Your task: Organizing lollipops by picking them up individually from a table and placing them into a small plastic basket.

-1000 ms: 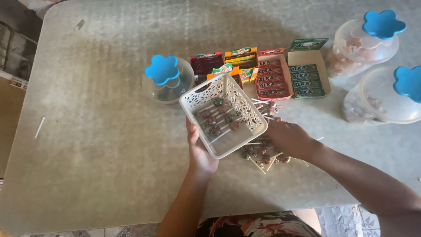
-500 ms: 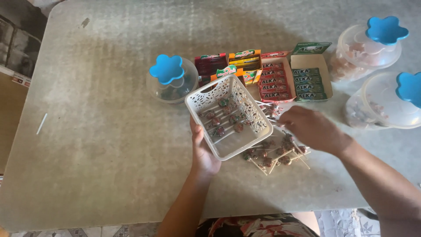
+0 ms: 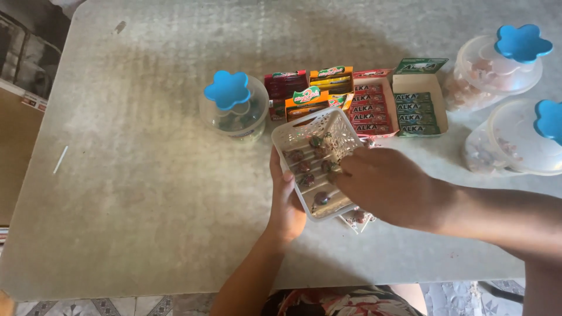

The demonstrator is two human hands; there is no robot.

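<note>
1. Hands first: the left hand is closed on the near left side of a white perforated plastic basket, thumb on the rim and fingers under it, holding it tilted above the table, a little right of the table's middle.
2. The right hand reaches in over the basket's right rim with its back to the camera; its fingers are curled down into the basket, and whether they have hold of anything cannot be told.
3. Inside the basket lie several wrapped lollipops with white sticks, side by side across the floor of it.
4. A few loose lollipops show on the table just under the basket's near end, mostly hidden by the right hand.
5. Beyond the basket, toward the far edge, stands a row of open sweet cartons: a dark red one, an orange-yellow box, a red gum box and a green gum box.
6. Left of that row sits a clear round jar with a blue flower lid.
7. Two more clear tubs with blue flower lids stand at the table's right edge, holding sweets.
8. A single white stick lies alone near the left edge.
</note>
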